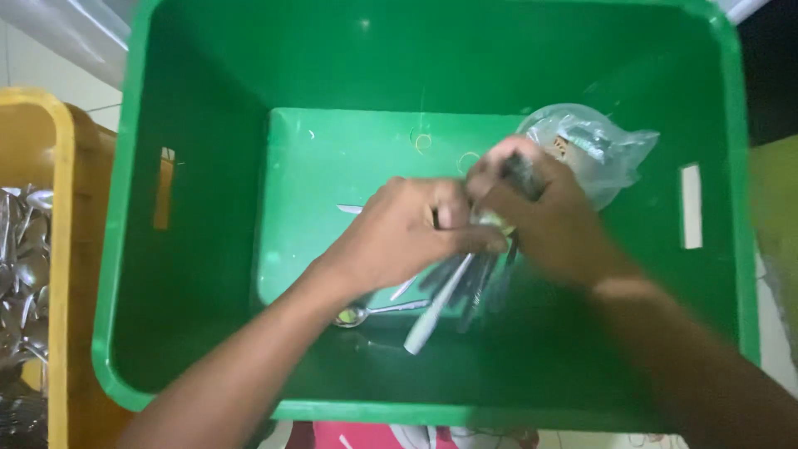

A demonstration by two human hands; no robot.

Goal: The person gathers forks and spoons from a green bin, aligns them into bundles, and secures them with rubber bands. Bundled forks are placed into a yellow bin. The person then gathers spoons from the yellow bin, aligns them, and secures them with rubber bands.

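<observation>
While both hands are meeting over the floor of the green bin [208, 249], I am watching the left hand [407, 237] curl nearly closed around the top of a bundle of cutlery [465, 287], whose handles are fanning down toward six o'clock from the fists. The right hand [544, 220] is pressing in from three o'clock, its fingers [507, 158] pinched on something dark at the bundle's upper end; whether that is a band, a handle or a bag edge I cannot tell, since motion is blurring it. A white-handled piece [432, 320] is sticking out lowest, and a loose spoon [370, 313] is lying on the bin floor at about seven o'clock of the hands, apart from the bundle. A clear plastic bag [598, 145] is sitting at one o'clock, touching the right hand's knuckles. To do this well, I am judging that the left grip should be staying tight so no piece slides out while the right is working at the top. The yellow crate [58, 274] of shiny metal pieces at nine o'clock is being cut off by the frame, and the bag's contents are too crumpled to read.
</observation>
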